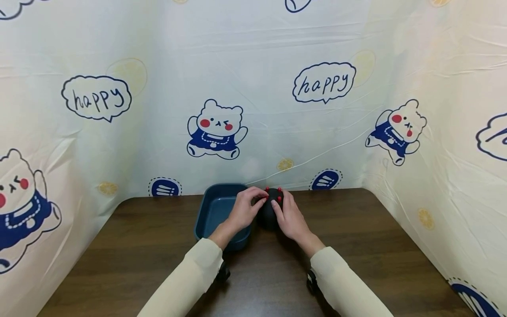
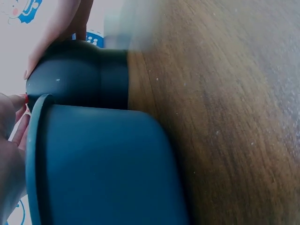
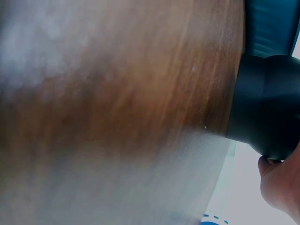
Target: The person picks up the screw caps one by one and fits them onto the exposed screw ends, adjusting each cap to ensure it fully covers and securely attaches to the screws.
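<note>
A black rounded object (image 1: 268,219) with a collar-like base stands on the table, several small red balls (image 1: 279,199) on its top. My right hand (image 1: 292,217) holds its right side, thumb on the near face and fingers round the far side. At the top left, my left hand (image 1: 244,206) pinches one red ball (image 2: 26,98) between thumb and fingertips. Just left of the black object is a blue rectangular tub (image 1: 202,220), under my left wrist. The right wrist view shows the black object (image 3: 269,105) with part of my right hand (image 3: 283,185) against it.
The brown wooden table (image 1: 356,246) ends at a back edge just behind the tub and the black object. A white printed curtain (image 1: 261,88) hangs along the back and both sides.
</note>
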Demonstrator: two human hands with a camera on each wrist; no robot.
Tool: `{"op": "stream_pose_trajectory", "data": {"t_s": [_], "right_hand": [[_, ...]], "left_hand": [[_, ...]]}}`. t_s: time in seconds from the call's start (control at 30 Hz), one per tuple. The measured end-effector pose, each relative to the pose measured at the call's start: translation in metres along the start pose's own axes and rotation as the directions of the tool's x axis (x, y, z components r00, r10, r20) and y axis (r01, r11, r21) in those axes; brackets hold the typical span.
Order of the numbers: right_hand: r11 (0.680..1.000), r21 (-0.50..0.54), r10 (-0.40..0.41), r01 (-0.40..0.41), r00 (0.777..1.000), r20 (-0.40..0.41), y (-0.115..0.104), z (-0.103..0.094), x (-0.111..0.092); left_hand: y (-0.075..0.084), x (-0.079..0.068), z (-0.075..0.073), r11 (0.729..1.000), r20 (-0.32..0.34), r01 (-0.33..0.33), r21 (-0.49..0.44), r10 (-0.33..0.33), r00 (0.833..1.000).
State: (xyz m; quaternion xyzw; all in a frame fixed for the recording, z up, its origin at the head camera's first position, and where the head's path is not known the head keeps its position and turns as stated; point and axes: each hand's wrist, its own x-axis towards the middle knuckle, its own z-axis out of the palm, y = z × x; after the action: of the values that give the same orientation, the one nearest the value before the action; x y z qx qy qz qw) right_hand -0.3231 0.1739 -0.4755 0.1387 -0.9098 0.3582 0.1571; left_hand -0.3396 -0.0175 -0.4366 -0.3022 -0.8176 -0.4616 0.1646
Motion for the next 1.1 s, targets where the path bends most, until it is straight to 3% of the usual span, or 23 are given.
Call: {"op": "stream_pose_trajectory", "data": {"t_s": [0.57,0.83,1.1], "right_hand": [[1.0,-0.002,0.008,-0.008,1.0,0.006,0.001,0.003,-0.001],[1.0,-0.03,0.006,-0.004,0.998,0.067,0.001,-0.005,0.005],[0.992,-0.125,0.019,0.006,0.981,0.193,0.008,-0.023,0.005]], "left_hand": [[-0.004,-0.003,0.002,0.999,0.006,0.025,0.027,-0.025,1.0],[-0.003,-0.003,-0.009,1.0,0.055,-0.006,0.028,0.004,0.998],[-0.002,-0.006,-0.026,0.982,0.133,-0.046,0.183,0.022,0.991]]}}
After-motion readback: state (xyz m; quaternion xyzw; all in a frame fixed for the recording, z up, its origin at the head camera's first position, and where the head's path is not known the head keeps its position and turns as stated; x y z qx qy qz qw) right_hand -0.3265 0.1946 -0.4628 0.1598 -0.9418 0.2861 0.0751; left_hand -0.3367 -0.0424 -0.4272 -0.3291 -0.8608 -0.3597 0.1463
